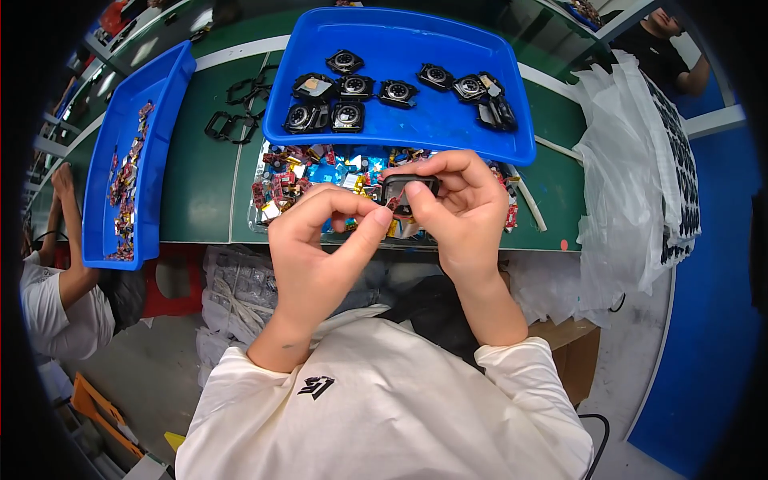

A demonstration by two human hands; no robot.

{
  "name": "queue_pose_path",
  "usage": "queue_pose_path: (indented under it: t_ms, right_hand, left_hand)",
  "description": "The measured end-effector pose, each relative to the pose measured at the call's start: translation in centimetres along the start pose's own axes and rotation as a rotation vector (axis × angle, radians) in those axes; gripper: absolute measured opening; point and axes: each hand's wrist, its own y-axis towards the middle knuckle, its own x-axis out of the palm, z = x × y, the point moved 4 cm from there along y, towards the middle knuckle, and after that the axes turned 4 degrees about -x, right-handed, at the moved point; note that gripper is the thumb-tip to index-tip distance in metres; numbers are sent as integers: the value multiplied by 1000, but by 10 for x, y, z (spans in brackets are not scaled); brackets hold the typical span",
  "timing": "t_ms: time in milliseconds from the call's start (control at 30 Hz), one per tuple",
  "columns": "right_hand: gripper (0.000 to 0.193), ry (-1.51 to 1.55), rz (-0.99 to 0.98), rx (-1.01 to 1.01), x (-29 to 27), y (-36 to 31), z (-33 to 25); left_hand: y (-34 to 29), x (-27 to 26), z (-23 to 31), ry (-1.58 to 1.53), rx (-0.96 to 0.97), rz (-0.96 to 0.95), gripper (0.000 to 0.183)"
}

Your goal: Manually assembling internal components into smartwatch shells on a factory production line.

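My right hand [468, 212] grips a black smartwatch case [410, 182], with the thumb pressed on its face. Close to the case's lower left edge, my left hand [320, 240] pinches a small red part [393, 203] between thumb and forefinger; its exact kind is too small to tell. Both hands hover over a pile of small red, gold and blue electronic parts [280, 188]. Just beyond lies a blue tray [448, 132] holding several black watch cases [398, 93] with round backs.
A second blue tray [166, 152] with small red parts stands at the left. Black frames [230, 126] lie on the green table [204, 192] between the trays. White plastic sheets [616, 168] hang at the right edge. Other people are at far left and upper right.
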Motion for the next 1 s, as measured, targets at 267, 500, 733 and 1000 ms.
queue_pose_path:
  t_ms: [267, 500, 733, 1000]
  right_hand:
    - [20, -214, -25, -143, 2, -6, -4]
    - [21, -243, -72, -138, 2, -5, -5]
    - [15, -91, -85, -143, 5, -3, -7]
    - [20, -231, 64, -182, -19, 4, -9]
  left_hand:
    - [-5, 13, -23, -605, -442, -78, 7]
    - [-4, 13, -24, -506, -399, -34, 9]
    - [-3, 17, -27, -372, -293, 68, 13]
    - [70, 0, 25, 241, 59, -181, 10]
